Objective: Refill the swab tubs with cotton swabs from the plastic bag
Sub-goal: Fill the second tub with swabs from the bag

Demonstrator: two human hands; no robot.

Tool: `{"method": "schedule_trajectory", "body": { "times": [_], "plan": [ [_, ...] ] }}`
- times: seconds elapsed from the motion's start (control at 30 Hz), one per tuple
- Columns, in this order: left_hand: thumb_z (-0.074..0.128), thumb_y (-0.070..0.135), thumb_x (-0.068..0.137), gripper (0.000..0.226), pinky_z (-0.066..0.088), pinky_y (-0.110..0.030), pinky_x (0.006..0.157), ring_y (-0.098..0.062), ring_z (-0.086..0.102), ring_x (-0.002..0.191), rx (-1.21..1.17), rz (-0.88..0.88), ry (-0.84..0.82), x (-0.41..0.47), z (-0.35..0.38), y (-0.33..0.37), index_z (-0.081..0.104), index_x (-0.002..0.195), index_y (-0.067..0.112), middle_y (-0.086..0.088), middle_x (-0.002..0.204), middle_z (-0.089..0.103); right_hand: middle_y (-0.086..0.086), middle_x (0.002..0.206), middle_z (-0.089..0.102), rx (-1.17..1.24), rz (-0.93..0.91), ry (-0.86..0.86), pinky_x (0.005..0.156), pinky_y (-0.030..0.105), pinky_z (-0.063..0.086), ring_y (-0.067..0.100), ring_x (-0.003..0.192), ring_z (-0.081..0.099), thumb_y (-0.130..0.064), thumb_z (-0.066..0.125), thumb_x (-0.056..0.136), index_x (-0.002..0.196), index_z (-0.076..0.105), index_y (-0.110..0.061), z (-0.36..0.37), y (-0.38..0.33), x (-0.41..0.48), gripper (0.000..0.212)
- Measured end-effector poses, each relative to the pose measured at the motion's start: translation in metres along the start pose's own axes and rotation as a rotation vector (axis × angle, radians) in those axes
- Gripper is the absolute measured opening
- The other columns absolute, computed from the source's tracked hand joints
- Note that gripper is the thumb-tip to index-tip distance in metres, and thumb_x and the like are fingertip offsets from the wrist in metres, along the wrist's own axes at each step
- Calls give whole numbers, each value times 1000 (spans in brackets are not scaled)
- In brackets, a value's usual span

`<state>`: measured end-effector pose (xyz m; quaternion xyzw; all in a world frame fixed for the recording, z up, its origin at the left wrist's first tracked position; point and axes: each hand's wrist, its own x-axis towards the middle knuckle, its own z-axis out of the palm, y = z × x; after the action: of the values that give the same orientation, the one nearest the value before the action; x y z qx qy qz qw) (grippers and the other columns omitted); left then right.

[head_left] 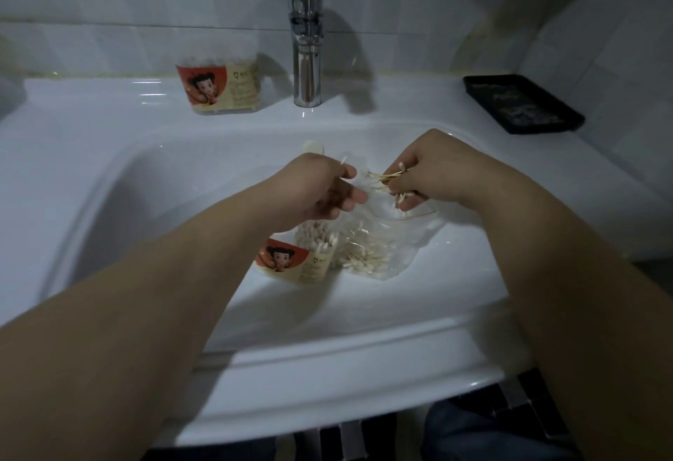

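Over the white sink [109,154], left hand [320,185] pinches the bag [378,238] open; right hand [426,172] grips a bunch of swabs [386,178] above the tub [298,260].

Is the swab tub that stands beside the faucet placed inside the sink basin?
No, that swab tub stands on the flat ledge of the sink left of the faucet, above the basin.
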<state>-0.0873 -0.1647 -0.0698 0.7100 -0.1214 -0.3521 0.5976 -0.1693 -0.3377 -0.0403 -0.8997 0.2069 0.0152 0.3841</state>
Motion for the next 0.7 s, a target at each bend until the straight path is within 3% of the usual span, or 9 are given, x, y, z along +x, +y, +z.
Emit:
{"method": "schedule_trajectory", "body": {
  "times": [0.1,0.27,0.4,0.53,0.7],
  "plan": [
    [42,12,106,14,57,-24,53,-22,74,69,-138,-65,-41,-3,5,0,55,107,6,-23,99,75,6,68,76,24,2,0,73,29,64,21,68,77,2,73,87,94,80,-6,-1,0,1,13],
    [41,8,106,19,61,-27,59,-27,73,73,-114,-125,37,5,4,-9,59,105,1,-24,85,72,7,72,77,111,-1,11,75,33,65,24,72,77,4,75,86,95,79,-2,-4,1,1,12],
    [38,6,104,23,48,-23,53,-16,54,59,-55,-86,68,11,5,-14,61,107,4,-12,78,66,22,87,75,300,-57,80,75,33,64,26,75,77,6,76,85,97,77,2,1,-2,2,13],
    [46,20,105,23,33,-20,46,-9,27,51,-277,-59,16,14,9,-7,65,106,7,5,62,33,22,90,74,465,-108,92,73,29,64,25,77,74,7,74,86,101,76,6,8,-5,2,14],
    [54,30,105,18,31,-18,45,-6,26,45,-445,-2,-3,12,16,-4,61,99,15,7,57,31,22,91,75,508,-115,25,73,27,63,20,76,73,7,72,88,102,76,3,16,-6,5,15]
  ]
}}
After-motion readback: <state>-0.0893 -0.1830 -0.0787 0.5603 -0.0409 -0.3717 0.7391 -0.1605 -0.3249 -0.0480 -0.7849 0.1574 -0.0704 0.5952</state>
